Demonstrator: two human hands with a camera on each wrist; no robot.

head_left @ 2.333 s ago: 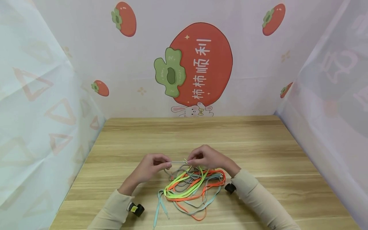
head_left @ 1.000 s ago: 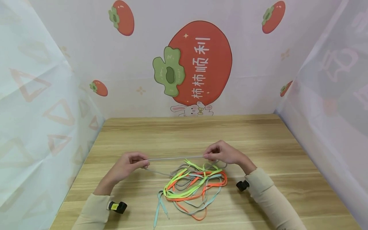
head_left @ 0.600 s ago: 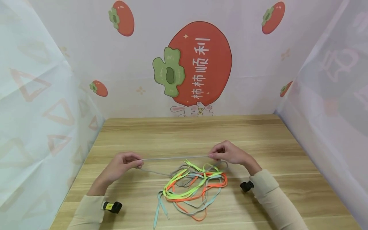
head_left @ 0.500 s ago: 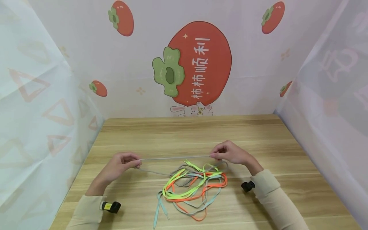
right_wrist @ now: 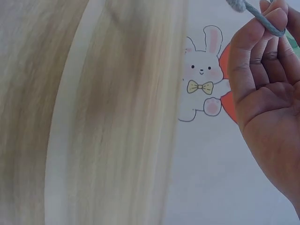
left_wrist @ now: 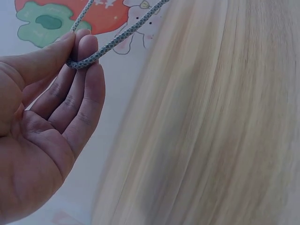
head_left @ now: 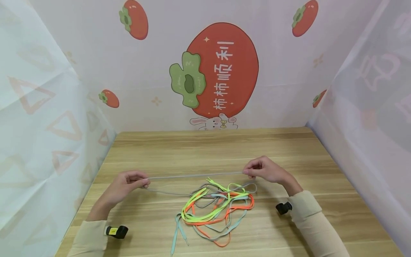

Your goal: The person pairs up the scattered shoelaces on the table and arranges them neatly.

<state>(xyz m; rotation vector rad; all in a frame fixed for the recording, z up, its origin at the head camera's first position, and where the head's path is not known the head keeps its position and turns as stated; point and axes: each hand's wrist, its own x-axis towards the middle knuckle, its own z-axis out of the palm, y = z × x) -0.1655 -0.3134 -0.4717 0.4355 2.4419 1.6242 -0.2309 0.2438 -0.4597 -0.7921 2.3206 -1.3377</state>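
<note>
A thin grey round shoelace (head_left: pixel 196 175) runs nearly straight between my two hands, above the tabletop. My left hand (head_left: pixel 123 187) pinches it at the left between thumb and fingers. In the left wrist view the patterned grey cord (left_wrist: pixel 124 35) bends around the fingertips, and its second strand leads back toward the pile. At the right my right hand (head_left: pixel 268 169) pinches the other part of the lace; in the right wrist view the cord (right_wrist: pixel 262 19) loops over the fingertips. Between the hands lie tangled flat laces: neon yellow (head_left: pixel 199 219), orange (head_left: pixel 239 207) and light blue (head_left: pixel 174 239).
The wood-grain table (head_left: pixel 154 150) carries the laces near its front middle. Printed white sheets (head_left: pixel 151 71) with persimmons and a rabbit enclose it at the back and sides. A small black camera (head_left: pixel 121 232) sits on each sleeve cuff.
My hands have moved apart from near the middle, left hand leftward and right hand rightward, drawing out a long stretch of the grey shoelace. The pile has stayed mostly in place.
</note>
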